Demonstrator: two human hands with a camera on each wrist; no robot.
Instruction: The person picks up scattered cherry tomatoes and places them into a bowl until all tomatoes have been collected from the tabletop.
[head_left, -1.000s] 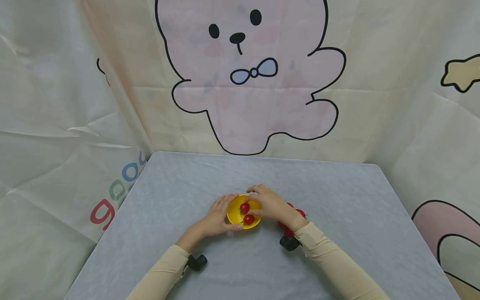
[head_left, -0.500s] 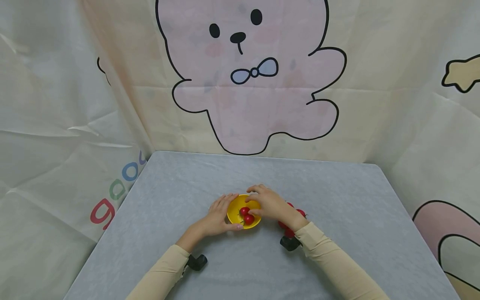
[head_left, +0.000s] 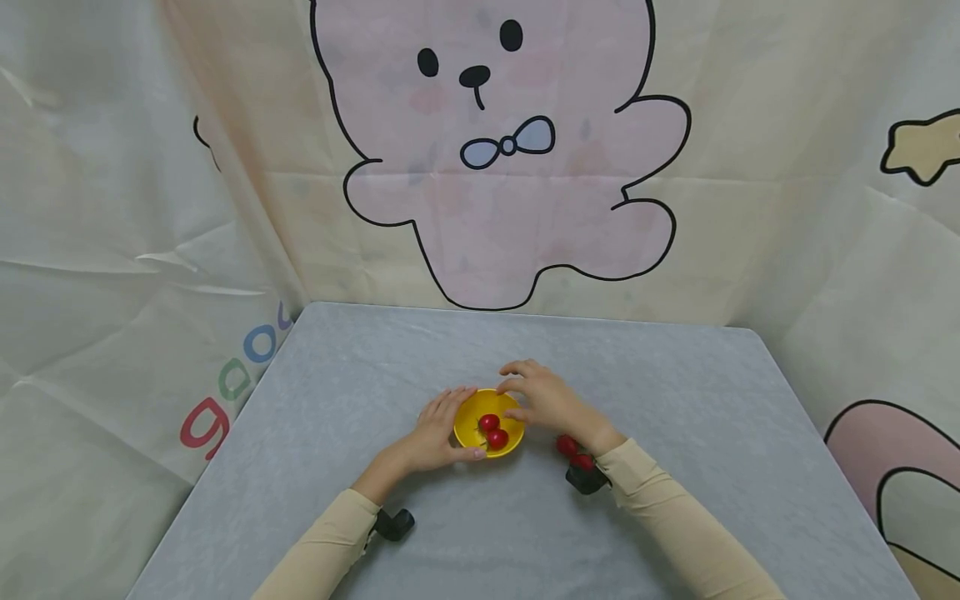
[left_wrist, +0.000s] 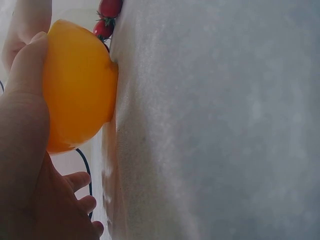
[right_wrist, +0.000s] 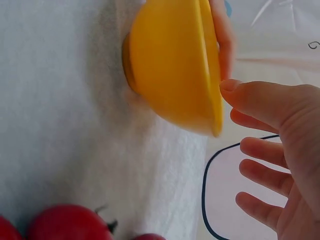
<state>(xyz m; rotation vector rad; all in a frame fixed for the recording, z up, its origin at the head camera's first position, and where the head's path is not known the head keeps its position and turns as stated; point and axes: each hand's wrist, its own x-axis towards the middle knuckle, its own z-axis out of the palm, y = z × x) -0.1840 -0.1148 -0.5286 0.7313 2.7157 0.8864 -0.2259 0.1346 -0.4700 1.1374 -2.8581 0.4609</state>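
A yellow bowl [head_left: 467, 408] stands on the table, with two small red cherry tomatoes [head_left: 497, 439] lying against each other inside. My left hand [head_left: 433, 435] holds the bowl's left side, thumb at the near rim and fingers along the far side. Just over the right rim is my right hand [head_left: 553, 402]; its fingers are spread, loosely bent and hold nothing. In the right wrist view its thumb [right_wrist: 260, 100] is near the rim of the bowl [right_wrist: 170, 60]. More tomatoes [head_left: 567, 446] lie under my right wrist, partly hidden by the arm.
A grey cloth covers the table [head_left: 375, 358]. Pale curtains with a cartoon bear [head_left: 495, 233] rise behind it and at both sides. Black wrist cameras [head_left: 394, 525] jut out below the sleeves. In the right wrist view red tomatoes [right_wrist: 70, 223] lie close to the camera.
The upper tomato dropped lower in the bowl, against the other one. My right hand then drew back to the right, its fingers leaving the bowl's inside. My left hand stayed put.
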